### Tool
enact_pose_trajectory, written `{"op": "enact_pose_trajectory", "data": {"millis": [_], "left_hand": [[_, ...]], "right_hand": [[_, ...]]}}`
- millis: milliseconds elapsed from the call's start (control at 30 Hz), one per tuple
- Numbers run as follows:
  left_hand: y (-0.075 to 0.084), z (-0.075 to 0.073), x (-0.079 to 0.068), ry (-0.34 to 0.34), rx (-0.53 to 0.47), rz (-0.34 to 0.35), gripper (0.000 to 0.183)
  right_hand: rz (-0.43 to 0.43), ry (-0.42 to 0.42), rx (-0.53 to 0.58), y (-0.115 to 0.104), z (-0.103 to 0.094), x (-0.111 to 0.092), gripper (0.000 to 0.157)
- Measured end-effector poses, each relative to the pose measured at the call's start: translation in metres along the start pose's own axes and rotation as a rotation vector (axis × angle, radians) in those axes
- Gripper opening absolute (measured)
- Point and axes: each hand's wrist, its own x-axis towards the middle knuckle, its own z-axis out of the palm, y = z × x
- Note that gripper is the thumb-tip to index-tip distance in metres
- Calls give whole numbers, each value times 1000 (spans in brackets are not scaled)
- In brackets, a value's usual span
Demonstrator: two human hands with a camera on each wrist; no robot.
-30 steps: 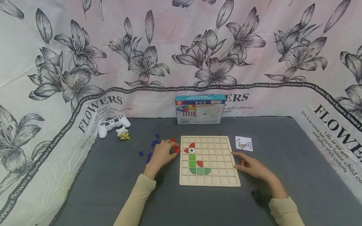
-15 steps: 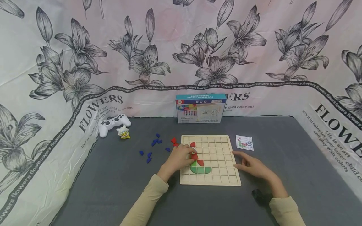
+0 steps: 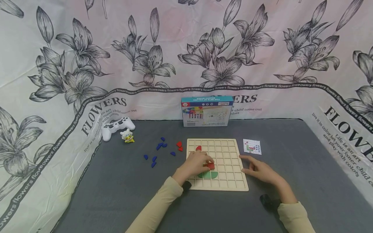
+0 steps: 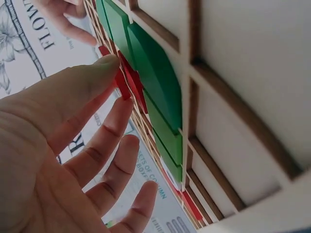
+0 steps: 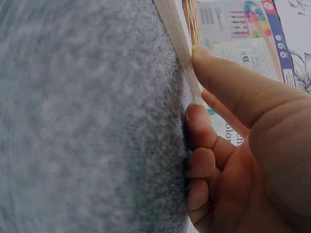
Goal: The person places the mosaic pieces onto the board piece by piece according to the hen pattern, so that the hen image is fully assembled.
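My left hand (image 3: 194,164) is over the wooden grid board (image 3: 230,184) and pinches a red tile (image 4: 122,83) between thumb and forefinger. That tile is at the board's surface, close to another red piece (image 4: 135,87) lying in the grid. Green tiles (image 3: 207,175) sit in a row just below the hand, which hides several other pieces from the head view. Above the hand a red rounded tile (image 3: 198,148) shows in its cell. At the board's right edge, my right hand (image 3: 262,171) touches the rim with its thumb and straight forefinger, its other fingers bent.
Several blue pieces (image 3: 164,145) and a few red ones (image 3: 179,144) lie loose left of the board. A pattern card (image 3: 252,147) is at its right. Behind stand a box (image 3: 207,111), a white game controller (image 3: 118,127) and a small figurine (image 3: 127,136).
From the loose red pieces beside the board, my left hand has moved right with a red tile, passing over the grid to the lower middle cells. The right hand has stayed at the edge.
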Motion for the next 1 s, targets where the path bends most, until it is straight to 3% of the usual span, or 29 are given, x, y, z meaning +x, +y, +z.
{"op": "enact_pose_trajectory", "data": {"millis": [500,1000], "left_hand": [[7,-1,6,-47,-27,23,26],[8,-1,8,-31,-4,30,22]], "right_hand": [[-2,-4,6,0,-1,0,58],[1,1,-2,0,-1,1,58]]}}
